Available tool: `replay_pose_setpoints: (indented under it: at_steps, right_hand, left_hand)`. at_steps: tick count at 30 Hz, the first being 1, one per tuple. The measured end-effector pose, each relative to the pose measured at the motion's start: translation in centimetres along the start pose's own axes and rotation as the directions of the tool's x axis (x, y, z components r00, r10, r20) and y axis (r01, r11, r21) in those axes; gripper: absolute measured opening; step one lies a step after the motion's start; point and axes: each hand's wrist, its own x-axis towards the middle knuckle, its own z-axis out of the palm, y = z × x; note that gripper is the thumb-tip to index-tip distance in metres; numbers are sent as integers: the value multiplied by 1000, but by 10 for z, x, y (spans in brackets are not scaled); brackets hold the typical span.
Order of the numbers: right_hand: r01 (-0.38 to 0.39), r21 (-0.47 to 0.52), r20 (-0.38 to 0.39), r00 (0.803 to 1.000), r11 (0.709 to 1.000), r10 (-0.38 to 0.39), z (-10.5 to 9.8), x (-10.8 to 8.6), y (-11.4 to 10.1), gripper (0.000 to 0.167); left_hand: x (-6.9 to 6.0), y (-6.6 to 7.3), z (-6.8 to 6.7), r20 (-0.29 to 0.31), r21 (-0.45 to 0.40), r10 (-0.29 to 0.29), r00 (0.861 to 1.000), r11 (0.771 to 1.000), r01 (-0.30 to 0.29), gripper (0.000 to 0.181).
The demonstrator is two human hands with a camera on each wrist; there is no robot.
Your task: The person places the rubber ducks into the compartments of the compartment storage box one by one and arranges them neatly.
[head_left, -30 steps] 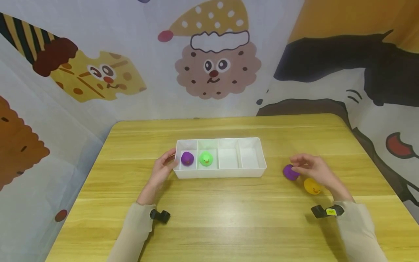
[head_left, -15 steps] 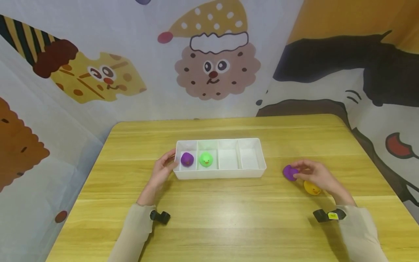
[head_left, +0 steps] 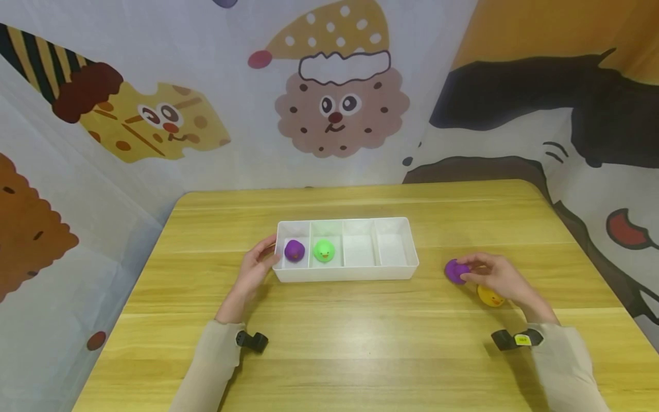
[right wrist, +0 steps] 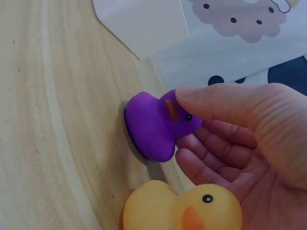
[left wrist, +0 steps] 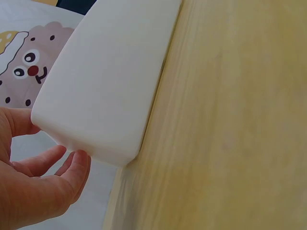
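Note:
My left hand holds the left end of a white four-compartment box; in the left wrist view its fingertips touch the box's end wall. The leftmost compartment has a purple duck, the one beside it a green duck. Right of the box, my right hand pinches a second purple duck by its head. The right wrist view shows thumb and fingers around that head, with the purple duck sitting on the table. A yellow duck stands close beside it, partly under the hand.
The wooden table reaches back to a curtain printed with cartoon figures. The two right compartments of the box hold nothing. Black wrist cameras sit on both sleeves.
My right hand has moved slightly down and its fingers have closed on the purple duck's head. The left hand and the box have stayed nearly still.

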Motion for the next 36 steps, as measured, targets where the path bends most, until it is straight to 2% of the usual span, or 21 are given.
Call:
replay_pose_setpoints:
  at_steps: [8,14,22,36]
  right_hand:
    - [14,-15,-35,999,1000,-14,-2,3,-3,34]
    - [59,-9,-72,996,998,-60,-4,6,-6,32]
    - [66,21,-72,995,998,-65,-12,9,-15,32]
    - [122,-34,-134,983,992,-125,-25,19,-32,31]
  left_hand:
    - [1,-1,0,-7,12,15,1000,1000,-15,51]
    - [0,-1,0,-6,1,3,1000,1000,-3,51]
    - [-1,0,2,-8,-8,-10,1000,1000,10,51]
    - [1,-1,-1,1,2,-8,1000,1000,8,50]
